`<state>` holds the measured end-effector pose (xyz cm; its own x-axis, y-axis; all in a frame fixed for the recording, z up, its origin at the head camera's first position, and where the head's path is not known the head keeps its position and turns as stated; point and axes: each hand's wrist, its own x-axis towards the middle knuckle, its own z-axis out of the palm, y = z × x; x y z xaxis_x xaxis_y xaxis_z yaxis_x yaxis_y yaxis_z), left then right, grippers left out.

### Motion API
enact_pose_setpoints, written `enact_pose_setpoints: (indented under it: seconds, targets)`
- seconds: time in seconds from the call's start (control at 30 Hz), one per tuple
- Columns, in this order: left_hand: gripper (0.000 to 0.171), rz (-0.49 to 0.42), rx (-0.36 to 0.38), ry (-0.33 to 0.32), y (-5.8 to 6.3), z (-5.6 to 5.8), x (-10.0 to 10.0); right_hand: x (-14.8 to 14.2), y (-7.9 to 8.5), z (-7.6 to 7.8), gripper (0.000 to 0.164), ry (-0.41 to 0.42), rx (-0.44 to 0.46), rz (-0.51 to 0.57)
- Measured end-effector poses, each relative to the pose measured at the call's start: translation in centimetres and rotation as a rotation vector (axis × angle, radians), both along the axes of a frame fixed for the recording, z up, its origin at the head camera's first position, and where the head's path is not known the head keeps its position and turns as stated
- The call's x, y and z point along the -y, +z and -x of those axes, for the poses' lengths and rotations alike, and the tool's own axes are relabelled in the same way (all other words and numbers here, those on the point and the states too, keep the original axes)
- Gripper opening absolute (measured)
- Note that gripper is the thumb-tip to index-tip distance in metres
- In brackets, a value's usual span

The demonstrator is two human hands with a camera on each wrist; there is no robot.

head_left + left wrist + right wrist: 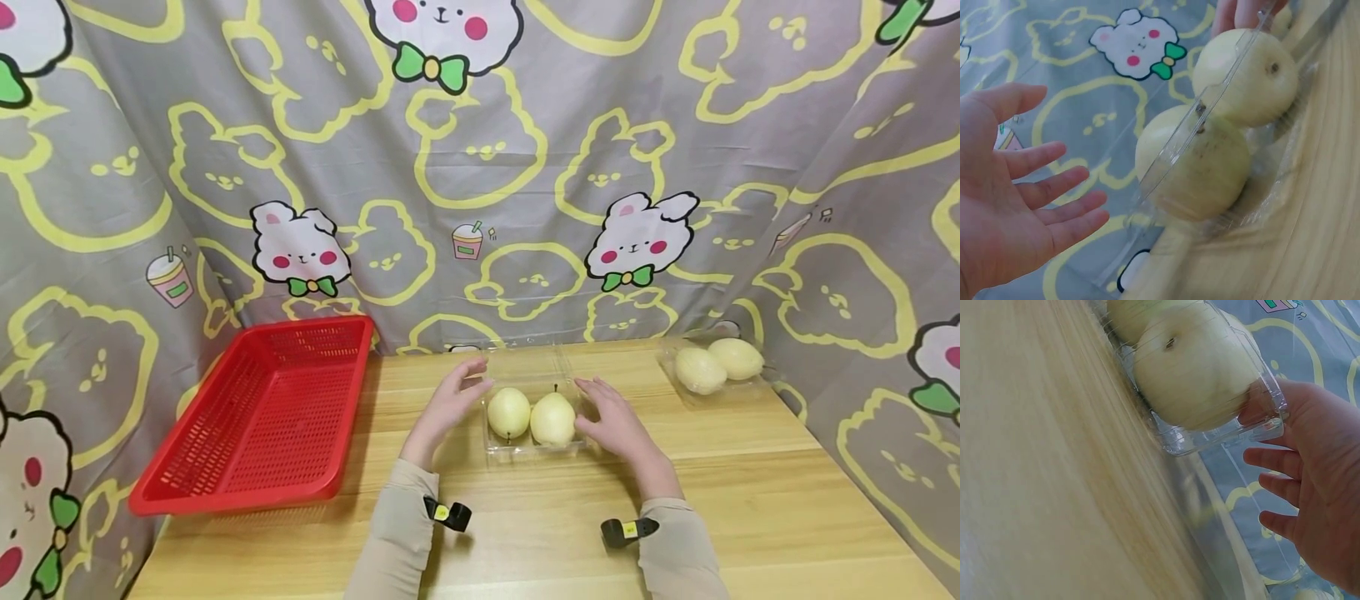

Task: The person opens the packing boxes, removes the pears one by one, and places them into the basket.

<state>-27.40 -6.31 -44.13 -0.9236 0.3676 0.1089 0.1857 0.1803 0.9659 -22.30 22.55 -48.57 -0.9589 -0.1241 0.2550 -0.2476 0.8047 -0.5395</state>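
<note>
We are working at a table (570, 517), a red basket (262, 433) sitting well to our left. Before us a clear box (517, 450) is lying with its lid (525, 364) apparently hanging open behind. Our left hand (452, 402) is hovering beside it, fingers spreading apart, holding nothing. Our right hand (618, 421) is waiting at the other end, fingers likewise apart; whether its thumb is touching fruit, we cannot be telling. Inside, the left pear (508, 412) and right pear (553, 419) are nestling together. We are probably doing best by cupping their sides softly, bracing the thin wall and sparing the stems (556, 388).
</note>
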Motion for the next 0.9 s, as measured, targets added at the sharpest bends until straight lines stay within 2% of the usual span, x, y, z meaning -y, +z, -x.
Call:
enact_pose_setpoints:
  seconds: [0.17, 0.33, 0.53, 0.73, 0.9]
  targets:
    - [0.052, 0.053, -0.006, -0.043, 0.2, -0.5, -0.9, 0.0, 0.0, 0.0, 0.068, -0.001, 0.010, 0.010]
    - [0.054, 0.098, -0.034, -0.085, -0.1, -0.9, -1.7, 0.0, 0.1, -0.1, 0.068, 0.000, 0.018, 0.021]
    - [0.058, 0.160, -0.106, -0.114, -0.4, -1.3, -2.4, 0.0, -0.1, 0.0, 0.068, 0.000, 0.021, 0.025]
    - [0.065, 0.328, -0.231, -0.104, -0.9, -1.3, -3.0, -0.1, -0.2, 0.1, 0.068, -0.002, 0.023, 0.020]
    - [0.072, 0.426, -0.251, -0.099, -1.3, -1.5, -3.5, -0.1, -0.3, 0.1, 0.068, -0.002, 0.021, 0.017]
